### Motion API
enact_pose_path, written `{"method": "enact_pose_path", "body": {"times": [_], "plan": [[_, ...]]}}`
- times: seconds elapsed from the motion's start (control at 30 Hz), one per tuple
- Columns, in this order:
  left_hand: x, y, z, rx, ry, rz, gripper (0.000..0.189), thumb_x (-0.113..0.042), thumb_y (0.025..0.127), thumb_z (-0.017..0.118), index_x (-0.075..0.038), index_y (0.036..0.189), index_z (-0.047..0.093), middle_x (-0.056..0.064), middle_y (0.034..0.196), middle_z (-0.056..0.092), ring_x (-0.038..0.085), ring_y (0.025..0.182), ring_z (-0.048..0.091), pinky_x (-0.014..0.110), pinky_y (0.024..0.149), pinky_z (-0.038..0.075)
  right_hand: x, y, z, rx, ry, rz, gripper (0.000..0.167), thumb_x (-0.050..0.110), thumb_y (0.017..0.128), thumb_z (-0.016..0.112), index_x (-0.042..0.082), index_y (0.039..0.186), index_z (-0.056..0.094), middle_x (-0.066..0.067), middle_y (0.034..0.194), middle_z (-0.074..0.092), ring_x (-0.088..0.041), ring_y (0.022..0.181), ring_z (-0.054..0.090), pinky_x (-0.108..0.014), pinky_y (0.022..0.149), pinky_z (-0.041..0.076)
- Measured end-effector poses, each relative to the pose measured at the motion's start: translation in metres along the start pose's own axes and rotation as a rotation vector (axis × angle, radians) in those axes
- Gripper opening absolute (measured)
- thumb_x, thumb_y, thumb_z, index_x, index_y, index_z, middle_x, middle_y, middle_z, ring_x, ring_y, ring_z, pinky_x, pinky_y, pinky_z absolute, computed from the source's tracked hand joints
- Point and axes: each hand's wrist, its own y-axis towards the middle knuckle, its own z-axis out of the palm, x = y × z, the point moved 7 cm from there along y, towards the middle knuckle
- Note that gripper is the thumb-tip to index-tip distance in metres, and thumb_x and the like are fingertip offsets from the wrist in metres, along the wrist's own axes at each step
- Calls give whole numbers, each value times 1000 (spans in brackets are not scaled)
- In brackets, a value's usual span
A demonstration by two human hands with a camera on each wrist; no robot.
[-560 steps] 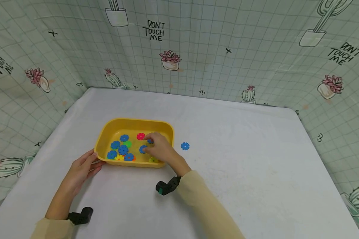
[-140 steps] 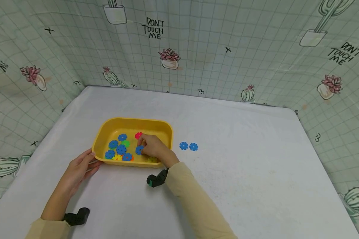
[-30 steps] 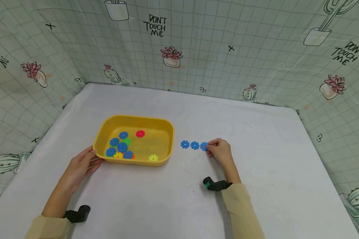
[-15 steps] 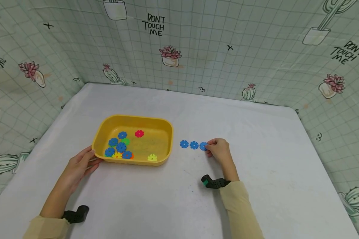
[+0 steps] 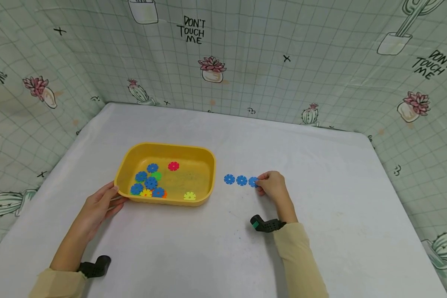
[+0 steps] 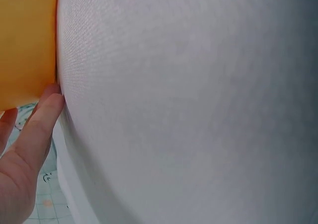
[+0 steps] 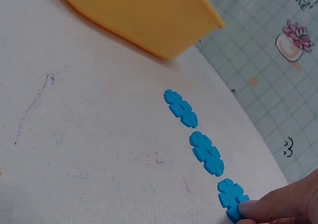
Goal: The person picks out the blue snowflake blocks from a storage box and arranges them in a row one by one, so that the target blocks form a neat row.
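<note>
My left hand [image 5: 97,209] holds the near left corner of a yellow plastic tray [image 5: 199,176], thumb at the rim and other fingers lower on the outer wall; the left wrist view shows fingertips at its base. Right of the tray, three blue snowflake discs lie in a row: a left one [image 5: 229,179], a middle one [image 5: 241,180] and a right one [image 5: 253,181]. My right hand [image 5: 275,188] pinches the right disc's edge between thumb and finger, partly covering it. In the right wrist view this disc [image 7: 231,196] lies flat on the white cloth.
Inside the tray are several more blue discs [image 5: 150,183], a red disc [image 5: 173,166], a green one [image 5: 157,176], a yellow one [image 5: 146,193], an orange one partly hidden, and a yellow-green one [image 5: 189,196]. A printed curtain [image 5: 246,62] hangs behind the white-covered table [image 5: 339,186].
Since the earliest frame, two blue discs have gone from the tray to the table, making a row of three. The right hand has moved rightward out of the tray; during the last second both hands stay put.
</note>
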Motion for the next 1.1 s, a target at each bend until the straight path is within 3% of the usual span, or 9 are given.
{"method": "enact_pose_path", "body": {"times": [0.2, 0.4, 0.67, 0.87, 1.1], "plan": [[1, 0, 1, -7, 14, -13, 67, -42, 99, 33, -2, 149, 12, 19, 131, 48, -13, 83, 56, 14, 79, 53, 1, 2, 1, 28, -37, 15, 14, 7, 89, 58, -4, 97, 60, -6, 69, 60, -8, 52, 54, -19, 51, 51], [0, 0, 1, -6, 12, -9, 67, -42, 99, 33, -2, 149, 13, 19, 131, 48, -13, 84, 56, 14, 79, 53, 1, 2, 0, 44, -47, 26, 16, 8, 90, 58, -4, 100, 59, -6, 69, 59, -9, 52, 54, -19, 52, 51], [0, 1, 1, -3, 1, -14, 67, -42, 99, 34, -2, 149, 13, 8, 123, 54, -13, 83, 57, 14, 79, 53, 1, 4, 0, 59, -55, 27, 17, 8, 90, 58, -5, 102, 59, -6, 70, 61, -9, 51, 56, -20, 53, 52], [0, 1, 1, -3, 14, -9, 67, -42, 99, 33, -2, 149, 13, 18, 131, 49, -13, 84, 57, 14, 79, 53, 1, 3, 1, 64, -52, 23, 17, 7, 89, 58, -5, 102, 58, -7, 72, 62, -9, 51, 56, -20, 53, 52], [0, 1, 1, -1, 18, -14, 67, -42, 99, 33, -2, 149, 12, 20, 132, 48, -13, 84, 57, 14, 80, 53, 1, 3, 1, 70, -42, 13, 17, 7, 90, 57, -5, 103, 57, -6, 70, 60, -9, 51, 55, -21, 52, 52]]}}
